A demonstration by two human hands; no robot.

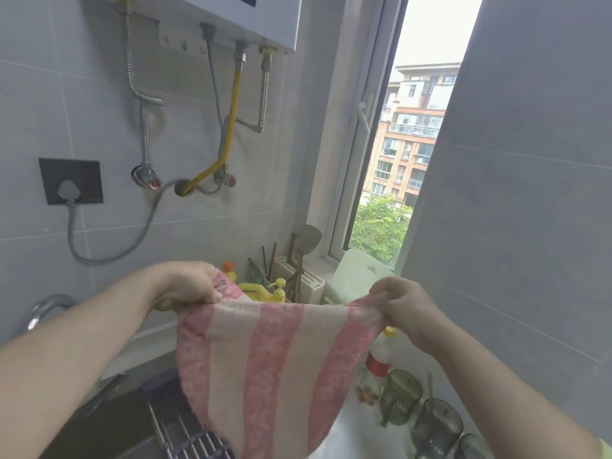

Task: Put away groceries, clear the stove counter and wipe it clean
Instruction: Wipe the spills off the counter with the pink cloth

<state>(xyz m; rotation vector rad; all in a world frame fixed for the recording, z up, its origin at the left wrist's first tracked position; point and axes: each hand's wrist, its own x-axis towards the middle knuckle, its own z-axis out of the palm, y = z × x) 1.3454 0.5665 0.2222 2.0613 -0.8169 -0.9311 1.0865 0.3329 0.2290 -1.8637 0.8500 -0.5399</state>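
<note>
Gripped the pink-and-cream striped terry cloth [265,366] by its two upper corners, with the left hand [185,286] clenched round the corner at ten o'clock and the right hand [404,309] pinching the corner at two o'clock. Hung spread wide between them, over the steel sink [99,425] and its slatted drain rack [185,435] at seven o'clock. Stood behind at twelve o'clock: yellow plastic pump bottle [278,293], white slotted knife block [311,283]. Sat at four o'clock on the pale counter [357,435]: red-labelled clear bottle [377,362], green-tinted glass jars [402,392].
</note>
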